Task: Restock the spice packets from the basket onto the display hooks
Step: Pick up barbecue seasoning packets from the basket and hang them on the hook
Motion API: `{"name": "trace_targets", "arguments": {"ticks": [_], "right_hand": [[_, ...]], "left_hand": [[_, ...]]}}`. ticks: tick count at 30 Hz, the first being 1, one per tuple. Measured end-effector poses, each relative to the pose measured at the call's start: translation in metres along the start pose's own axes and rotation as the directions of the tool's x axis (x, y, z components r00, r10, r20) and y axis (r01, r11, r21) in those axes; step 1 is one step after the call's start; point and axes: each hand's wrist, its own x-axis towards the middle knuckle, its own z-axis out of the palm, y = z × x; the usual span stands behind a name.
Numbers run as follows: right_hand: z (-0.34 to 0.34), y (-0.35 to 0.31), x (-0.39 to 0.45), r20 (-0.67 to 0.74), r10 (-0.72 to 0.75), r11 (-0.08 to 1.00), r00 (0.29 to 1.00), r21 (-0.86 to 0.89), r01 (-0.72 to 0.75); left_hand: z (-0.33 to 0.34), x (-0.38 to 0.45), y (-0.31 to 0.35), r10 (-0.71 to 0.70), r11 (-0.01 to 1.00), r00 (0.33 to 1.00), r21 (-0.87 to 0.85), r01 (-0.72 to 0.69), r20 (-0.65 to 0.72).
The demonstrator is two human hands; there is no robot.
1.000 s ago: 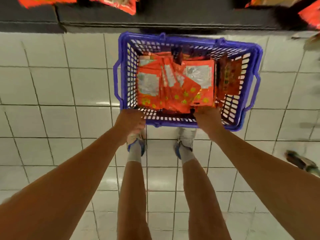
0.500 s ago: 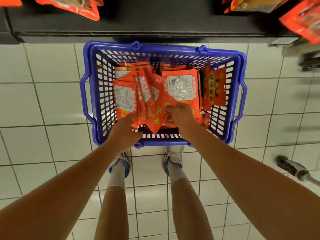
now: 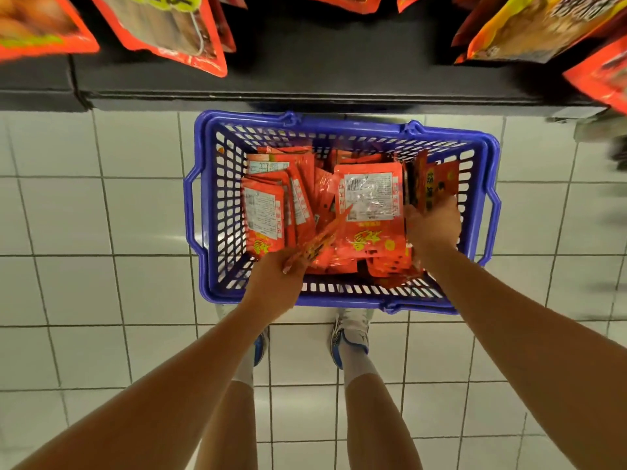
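down on the white floor, the blue basket [image 3: 203,212] holds a pile of red spice packets [image 3: 369,212], and inside it the left hand [image 3: 274,283] pinches a few packets near the front wall while the right hand [image 3: 432,225] curls its fingers round upright packets by the right wall.

white tiled floor [image 3: 101,215], black shelf base [image 3: 305,79]

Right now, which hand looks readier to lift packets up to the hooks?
Probably the left hand: its fingers already pinch a few orange packets at the basket's near edge. The right hand is at the dark upright packets.
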Motion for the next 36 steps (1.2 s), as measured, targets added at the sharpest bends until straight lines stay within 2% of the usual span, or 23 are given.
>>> {"name": "trace_targets", "arguments": {"ticks": [2,3,5,7,9,11,13,15,16,18,20,23,26,29,31,33,36], "right_hand": [[0.002,0.004,0.02,0.134,0.0,0.982,0.991,-0.187,0.026],[0.002,0.006,0.026,0.154,-0.001,0.97,0.988,-0.238,0.038],[-0.002,0.001,0.026,0.094,-0.017,0.97,0.995,-0.238,0.039],[-0.007,0.003,0.017,0.078,-0.1,0.979,0.992,-0.171,0.112],[-0.013,0.007,-0.001,0.149,-0.224,0.963,0.963,-0.117,0.242],[-0.015,0.013,-0.015,0.215,-0.298,0.932,0.93,-0.143,0.332],[-0.014,0.019,-0.015,0.168,-0.266,0.949,0.949,-0.127,0.288],[-0.009,0.019,-0.005,0.113,-0.116,0.993,0.987,-0.02,0.119],[-0.007,0.018,0.002,0.131,-0.062,0.998,0.989,-0.014,0.064],[0.001,0.019,0.018,0.214,-0.052,0.982,0.975,-0.166,0.088],[0.003,0.019,0.028,0.204,-0.053,0.96,0.978,-0.26,0.106],[-0.011,0.017,0.026,0.15,-0.133,0.98,0.98,-0.128,0.153],[-0.044,0.007,0.001,0.272,-0.243,0.964,0.931,0.175,0.2],[-0.082,-0.005,-0.028,0.405,-0.26,0.878,0.876,0.476,0.041],[-0.1,-0.012,-0.037,0.507,-0.257,0.826,0.823,0.557,-0.086],[-0.113,-0.021,-0.044,0.629,-0.276,0.777,0.726,0.591,-0.216],[-0.123,-0.037,-0.054,0.75,-0.305,0.792,0.587,0.543,-0.281]], "left_hand": [[-0.002,0.0,0.004,-0.06,0.996,0.998,-0.065,0.059,-0.003],[-0.003,-0.001,0.006,-0.072,0.994,0.997,-0.081,0.072,-0.004],[-0.006,-0.003,0.012,-0.078,0.991,0.997,-0.108,0.077,-0.003],[-0.01,-0.005,0.018,-0.083,0.987,0.996,-0.139,0.081,-0.01],[-0.013,-0.007,0.022,-0.078,0.986,0.997,-0.151,0.072,-0.031],[-0.017,-0.01,0.024,-0.081,0.986,0.995,-0.152,0.071,-0.063],[-0.019,-0.012,0.023,-0.088,0.986,0.994,-0.149,0.077,-0.068],[-0.02,-0.012,0.018,-0.085,0.987,0.994,-0.145,0.074,-0.074],[-0.02,-0.011,0.015,-0.082,0.988,0.993,-0.135,0.07,-0.083],[-0.02,-0.009,0.009,-0.074,0.989,0.993,-0.137,0.06,-0.094],[-0.019,-0.007,0.002,-0.067,0.987,0.993,-0.152,0.051,-0.099],[-0.017,-0.007,-0.002,-0.087,0.98,0.989,-0.187,0.063,-0.123],[-0.016,-0.009,0.002,-0.101,0.969,0.984,-0.237,0.065,-0.143],[-0.018,-0.01,0.013,-0.122,0.954,0.98,-0.289,0.073,-0.156],[-0.021,-0.013,0.024,-0.099,0.953,0.982,-0.299,0.047,-0.161],[-0.027,-0.017,0.037,-0.08,0.944,0.982,-0.33,0.019,-0.171],[-0.038,-0.025,0.059,-0.098,0.899,0.989,-0.436,0.04,-0.112]]}}
